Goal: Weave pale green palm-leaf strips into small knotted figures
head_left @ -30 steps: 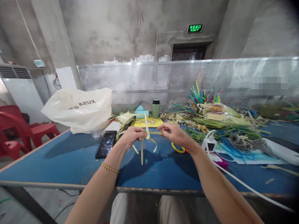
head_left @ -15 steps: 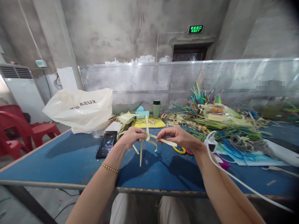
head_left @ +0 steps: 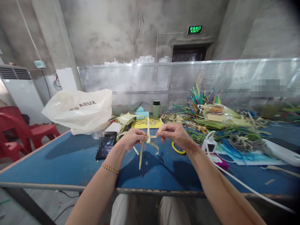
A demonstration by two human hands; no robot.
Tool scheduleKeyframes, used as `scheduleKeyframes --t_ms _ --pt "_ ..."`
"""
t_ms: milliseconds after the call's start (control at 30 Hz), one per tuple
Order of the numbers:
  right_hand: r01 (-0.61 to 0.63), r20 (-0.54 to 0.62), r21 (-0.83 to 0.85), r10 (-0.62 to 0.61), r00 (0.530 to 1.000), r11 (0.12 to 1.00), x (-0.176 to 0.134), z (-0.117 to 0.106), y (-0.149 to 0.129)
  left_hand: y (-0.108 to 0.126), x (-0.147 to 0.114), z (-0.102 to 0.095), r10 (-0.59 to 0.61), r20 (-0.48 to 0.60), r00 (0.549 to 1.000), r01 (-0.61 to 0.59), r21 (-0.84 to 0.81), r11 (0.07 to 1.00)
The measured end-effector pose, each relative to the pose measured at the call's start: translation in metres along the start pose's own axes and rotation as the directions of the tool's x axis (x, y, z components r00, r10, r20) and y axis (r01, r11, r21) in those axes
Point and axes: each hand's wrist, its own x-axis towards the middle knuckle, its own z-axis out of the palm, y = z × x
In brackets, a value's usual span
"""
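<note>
Pale, flat leaf strips (head_left: 148, 129) cross at a small knot-like centre above the blue table. My left hand (head_left: 134, 138) pinches this centre from the left, fingers closed. One strip stands upright, and others hang down or curl to the right. My right hand (head_left: 172, 133) is closed in a pinch on a strip that runs right from the centre; its free end pokes up beside my fingers. Below my right hand lies a yellow scissor handle (head_left: 178, 148), partly hidden by the wrist.
A dark tablet (head_left: 106, 146) lies left of my hands, near a large white plastic bag (head_left: 81, 109). Behind stand a green bottle (head_left: 156, 110) and a yellow sheet (head_left: 138, 124) with scraps. Heaped plant strips (head_left: 220, 125), a white charger (head_left: 209, 145) and its cable are at right.
My right hand has turned and moved slightly left, closer to the centre. The strip's free end, earlier pointing right and down, now points up. The left hand keeps its pinch.
</note>
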Motion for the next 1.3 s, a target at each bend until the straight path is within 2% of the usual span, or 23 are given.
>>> scheduleKeyframes --t_ms 200,300,500,700,900,1033,1300 --pt "-0.036 0.031 0.187 0.030 0.999 0.982 0.0029 0.0079 0.0056 0.0028 -0.0011 0.0024 -0.015 0.003 1.000 0.015 -0.033 0.999" --pt "-0.041 0.059 0.218 0.029 0.998 0.975 0.0028 0.0087 0.0040 0.0032 -0.0007 0.0019 -0.022 0.006 1.000 0.022 -0.046 0.999" --pt "0.034 0.055 0.277 -0.051 0.997 0.960 0.0000 0.0063 -0.0010 0.0045 -0.0019 0.0024 -0.057 0.006 0.998 0.057 -0.051 0.997" --pt "0.049 0.062 0.344 -0.075 0.995 0.938 -0.0010 0.0034 0.0020 0.0052 -0.0034 0.0031 -0.087 0.047 0.995 0.090 -0.054 0.995" --pt "0.118 -0.006 0.312 -0.122 0.993 0.943 0.0005 0.0026 0.0026 0.0019 -0.0019 0.0008 -0.078 0.046 0.996 0.080 -0.041 0.996" --pt "0.108 -0.007 0.234 -0.110 0.994 0.966 0.0009 0.0043 -0.0029 -0.0011 0.0007 -0.0010 -0.065 0.016 0.998 0.066 -0.035 0.997" --pt "0.061 -0.046 0.274 -0.050 0.998 0.960 0.0021 0.0010 0.0054 0.0014 -0.0005 0.0005 -0.062 0.030 0.998 0.064 -0.049 0.997"
